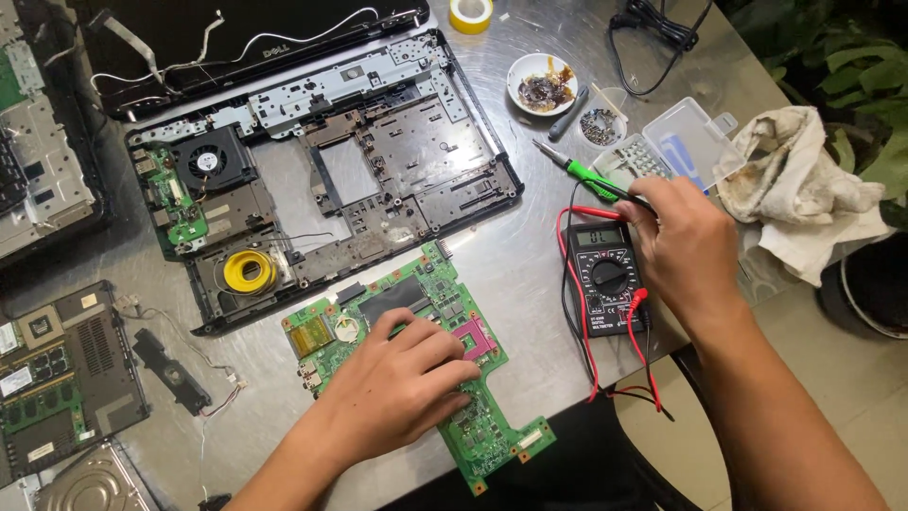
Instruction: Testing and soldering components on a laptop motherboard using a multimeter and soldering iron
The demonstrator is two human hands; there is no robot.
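Observation:
A green laptop motherboard (pixel 492 431) lies near the front edge of the metal table (pixel 530 255). My left hand (pixel 392 383) rests flat on its middle, fingers spread, holding nothing. My right hand (pixel 686 251) hovers over the right side of a black multimeter (pixel 605 274) with red and black leads (pixel 577 312), its fingers closed on a lead or probe by the green-handled screwdriver (pixel 577 170). What exactly the fingers pinch is partly hidden.
An opened black laptop base (pixel 322 161) with a fan and a yellow tape roll (pixel 249 271) lies behind the board. A white dish (pixel 541 83), a clear parts box (pixel 681 147), a rag (pixel 799 185) and another circuit board (pixel 57 378) surround the work spot.

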